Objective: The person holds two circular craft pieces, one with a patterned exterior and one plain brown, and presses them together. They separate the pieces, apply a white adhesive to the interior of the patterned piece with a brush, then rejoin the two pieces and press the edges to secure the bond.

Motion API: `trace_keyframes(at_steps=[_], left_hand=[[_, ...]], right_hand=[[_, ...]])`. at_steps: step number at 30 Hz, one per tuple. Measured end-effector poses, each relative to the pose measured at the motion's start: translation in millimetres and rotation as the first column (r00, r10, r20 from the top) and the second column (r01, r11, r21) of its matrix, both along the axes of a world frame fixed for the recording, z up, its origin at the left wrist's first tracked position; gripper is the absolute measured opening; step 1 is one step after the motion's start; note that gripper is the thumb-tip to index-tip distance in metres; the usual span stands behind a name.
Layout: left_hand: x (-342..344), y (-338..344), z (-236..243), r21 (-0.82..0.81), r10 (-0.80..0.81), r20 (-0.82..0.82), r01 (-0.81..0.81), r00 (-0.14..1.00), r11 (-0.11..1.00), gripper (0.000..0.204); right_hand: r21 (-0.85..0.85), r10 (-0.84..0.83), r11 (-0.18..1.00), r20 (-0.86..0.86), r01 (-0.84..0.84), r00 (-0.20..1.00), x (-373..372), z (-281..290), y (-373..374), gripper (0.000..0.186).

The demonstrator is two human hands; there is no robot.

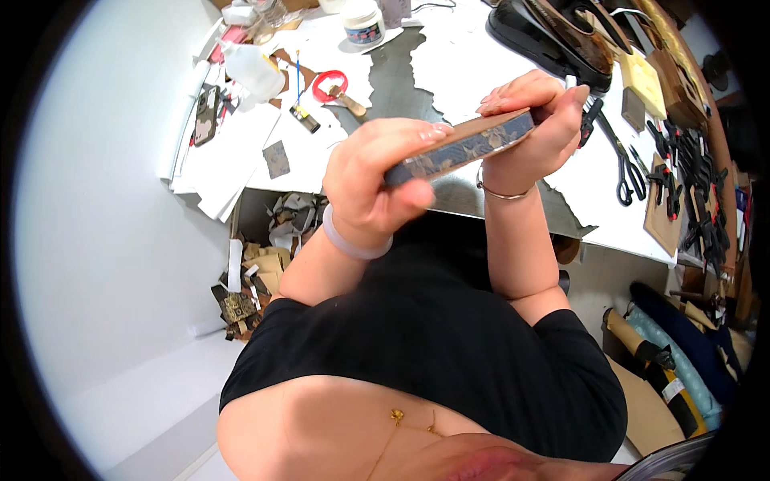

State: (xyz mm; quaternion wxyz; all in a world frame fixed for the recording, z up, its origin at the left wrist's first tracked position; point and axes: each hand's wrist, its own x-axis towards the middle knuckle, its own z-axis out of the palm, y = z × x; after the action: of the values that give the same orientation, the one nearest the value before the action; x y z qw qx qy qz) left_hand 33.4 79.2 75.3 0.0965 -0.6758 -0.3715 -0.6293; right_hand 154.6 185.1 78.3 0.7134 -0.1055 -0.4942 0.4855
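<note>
You have one flat, slab-like piece (461,148) between both hands, raised above the near edge of the white table (461,68). Its long axis runs obliquely, rising from the left grip (361,164) to the right grip (549,132); the lower end points left. The narrow blue-grey patterned side faces you, and the brown face is turned upward, strongly foreshortened.

Your left grip is partly closed on the lower end: fingers lie over the brown face, the thumb below, slightly blurred. Your right grip is curled around the upper end, its fingers bent over the far side and thumb extended upward. Both forearms rise from bent elbows, and the wrists bear a pale band (353,239) and a metal bangle (505,194).

Scissors (626,164) lie right of the right grip; a phone (207,116) lies left of the left grip.
</note>
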Motion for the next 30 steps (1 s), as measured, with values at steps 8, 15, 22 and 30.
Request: trace_keyframes(at_steps=[8,15,22,30], left_hand=[[25,-15,11,-0.145,-0.230,0.044,0.234,0.972,0.961,0.048],[20,-18,1,-0.180,-0.192,0.006,0.190,0.981,0.965,0.042],[33,-22,-2,-0.221,-0.251,0.273,0.314,0.929,0.923,0.041],[28,-19,-3,-0.234,-0.328,0.266,0.391,0.906,0.890,0.042]], right_hand=[[0.171,0.214,0.967,-0.135,-0.190,0.967,19,8,19,0.064],[0.137,0.144,0.982,-0.122,-0.127,0.982,15,-15,17,0.065],[0.182,0.202,0.967,-0.107,-0.180,0.974,22,-30,22,0.068],[0.136,0.243,0.965,-0.126,-0.226,0.962,28,-35,21,0.069]])
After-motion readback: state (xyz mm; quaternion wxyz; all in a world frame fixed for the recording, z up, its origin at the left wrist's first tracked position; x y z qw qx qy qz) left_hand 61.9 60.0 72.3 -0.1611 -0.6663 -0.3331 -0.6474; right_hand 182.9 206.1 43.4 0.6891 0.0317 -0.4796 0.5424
